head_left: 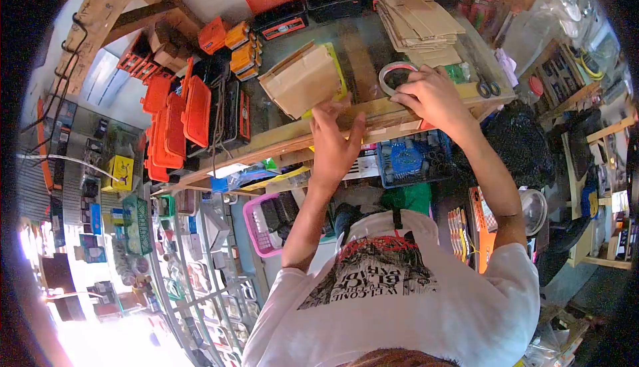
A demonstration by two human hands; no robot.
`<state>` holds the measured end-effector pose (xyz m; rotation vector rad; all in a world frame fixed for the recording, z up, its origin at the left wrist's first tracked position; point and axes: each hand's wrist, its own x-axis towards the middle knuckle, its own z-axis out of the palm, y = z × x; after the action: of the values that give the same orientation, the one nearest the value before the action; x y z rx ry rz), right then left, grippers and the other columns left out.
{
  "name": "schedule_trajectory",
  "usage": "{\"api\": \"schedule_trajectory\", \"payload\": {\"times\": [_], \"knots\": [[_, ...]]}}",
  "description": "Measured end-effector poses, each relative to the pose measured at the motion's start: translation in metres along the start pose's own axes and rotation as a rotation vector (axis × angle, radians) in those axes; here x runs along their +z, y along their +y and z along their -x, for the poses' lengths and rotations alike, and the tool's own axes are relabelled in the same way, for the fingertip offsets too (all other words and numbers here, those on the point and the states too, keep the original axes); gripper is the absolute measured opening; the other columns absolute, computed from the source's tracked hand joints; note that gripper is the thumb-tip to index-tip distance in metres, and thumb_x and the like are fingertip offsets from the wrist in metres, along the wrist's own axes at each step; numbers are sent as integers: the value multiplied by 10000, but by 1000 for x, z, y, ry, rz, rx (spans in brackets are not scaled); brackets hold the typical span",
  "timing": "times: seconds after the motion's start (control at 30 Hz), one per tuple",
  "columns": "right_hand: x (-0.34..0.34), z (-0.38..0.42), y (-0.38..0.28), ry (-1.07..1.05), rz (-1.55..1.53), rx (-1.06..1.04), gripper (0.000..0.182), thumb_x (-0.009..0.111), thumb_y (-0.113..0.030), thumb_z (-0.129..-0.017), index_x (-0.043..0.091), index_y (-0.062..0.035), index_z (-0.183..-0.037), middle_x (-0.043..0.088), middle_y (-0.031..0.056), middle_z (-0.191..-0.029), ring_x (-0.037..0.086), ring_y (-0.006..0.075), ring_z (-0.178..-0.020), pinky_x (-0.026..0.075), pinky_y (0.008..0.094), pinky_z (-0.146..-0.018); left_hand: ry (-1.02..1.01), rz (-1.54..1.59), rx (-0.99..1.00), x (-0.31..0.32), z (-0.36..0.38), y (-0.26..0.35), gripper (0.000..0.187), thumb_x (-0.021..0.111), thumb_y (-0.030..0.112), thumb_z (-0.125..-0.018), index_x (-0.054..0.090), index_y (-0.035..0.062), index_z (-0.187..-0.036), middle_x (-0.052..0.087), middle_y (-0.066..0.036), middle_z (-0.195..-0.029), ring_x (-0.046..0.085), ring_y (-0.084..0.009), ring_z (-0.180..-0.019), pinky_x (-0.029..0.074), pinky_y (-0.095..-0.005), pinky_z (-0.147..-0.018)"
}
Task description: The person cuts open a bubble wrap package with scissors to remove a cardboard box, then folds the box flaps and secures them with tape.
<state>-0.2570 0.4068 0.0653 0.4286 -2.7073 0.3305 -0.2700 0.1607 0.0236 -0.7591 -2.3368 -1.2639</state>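
Observation:
On the glass-topped counter, a roll of tape (383, 81) stands tilted, and my right hand (436, 97) has its fingers curled over the near side of it. My left hand (335, 144) is at the counter's wooden front edge, its thumb spread away from the fingers. Its fingertips reach the near corner of a folded piece of brown cardboard (299, 81). Whether they press on the cardboard is hard to make out. Under that cardboard a yellow sheet (331, 54) shows along its right side.
A stack of flat cardboard (419, 24) lies at the back right, with scissors (488, 88) near the right edge. Orange-lidded black boxes (333, 1) line the back, and more open orange lids (196, 111) crowd the left. Below the counter sits a blue basket (409, 161).

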Motion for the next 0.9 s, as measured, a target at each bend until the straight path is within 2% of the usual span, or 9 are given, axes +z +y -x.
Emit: {"api": "schedule_trajectory", "payload": {"times": [0.03, 0.17, 0.37, 0.53, 0.63, 0.73, 0.77, 0.87, 0.9], "knots": [[2, -1, 0, 12, 18, 3, 227, 712, -339, -873, 777, -122, -883, 673, 38, -849, 612, 260, -972, 434, 425, -876, 32, 43, -20, -1, 2, -2, 440, 717, 92, -930, 484, -60, -1271, 551, -201, -1209, 544, -340, -1129, 424, -436, -1003], [3, 0, -1, 54, 12, -21, 208, 729, -321, -857, 784, -124, -894, 665, 27, -881, 613, 256, -961, 416, 426, -893, 44, 340, -107, -14, 9, -4, 389, 680, 81, -957, 458, -9, -1263, 575, -184, -1293, 539, -307, -1238, 391, -404, -1075], [2, 3, -4, 84, -41, -27, 205, 755, -300, -837, 789, -110, -907, 663, 18, -938, 618, 253, -979, 398, 421, -908, -94, 731, -221, -36, 22, 10, 377, 632, 60, -977, 466, 3, -1311, 568, -170, -1367, 500, -248, -1326, 378, -375, -1102], [-1, 9, -1, 109, -89, -3, 218, 759, -300, -837, 779, -92, -898, 689, 38, -935, 616, 280, -1016, 400, 450, -941, -171, 880, -274, -48, 24, 26, 414, 580, 49, -990, 451, 6, -1382, 549, -170, -1413, 485, -230, -1351, 383, -370, -1098], [-12, 10, -10, 221, -177, -23, 234, 774, -237, -865, 755, -64, -1022, 717, 49, -969, 653, 226, -973, 463, 387, -874, -203, 890, -299, -52, 26, 31, 429, 563, 117, -996, 455, 22, -1400, 535, -187, -1443, 472, -277, -1382, 391, -402, -1100], [-18, 16, -40, 153, -990, 323, 268, 753, -170, -915, 708, -41, -1145, 733, 48, -1038, 668, 128, -946, 500, 293, -787, -210, 884, -306, -54, 26, 38, 459, 564, 172, -1000, 449, 30, -1420, 518, -194, -1467, 460, -302, -1402, 393, -427, -1105], [-10, 20, -42, 144, -1044, 281, 335, 721, -125, -947, 644, -33, -1260, 726, 57, -1112, 654, 69, -969, 499, 228, -774, -213, 884, -307, -53, 26, 40, 471, 566, 182, -1000, 445, 30, -1429, 512, -193, -1473, 457, -302, -1405, 392, -431, -1107], [-9, 19, -68, 111, -1386, 297, 505, 752, -117, -922, 544, -11, -1370, 708, 109, -1151, 666, 118, -1009, 523, 248, -838, -225, 955, -283, -50, 26, 37, 471, 578, 62, -982, 441, 30, -1431, 483, -151, -1506, 452, -229, -1387, 384, -382, -1097], [-7, 18, -74, 105, -1440, 299, 509, 754, -114, -920, 543, -8, -1370, 706, 111, -1154, 667, 122, -1012, 528, 256, -849, -223, 953, -283, -49, 26, 38, 475, 580, 62, -978, 443, 33, -1432, 466, -152, -1519, 442, -231, -1397, 381, -384, -1100]]}}
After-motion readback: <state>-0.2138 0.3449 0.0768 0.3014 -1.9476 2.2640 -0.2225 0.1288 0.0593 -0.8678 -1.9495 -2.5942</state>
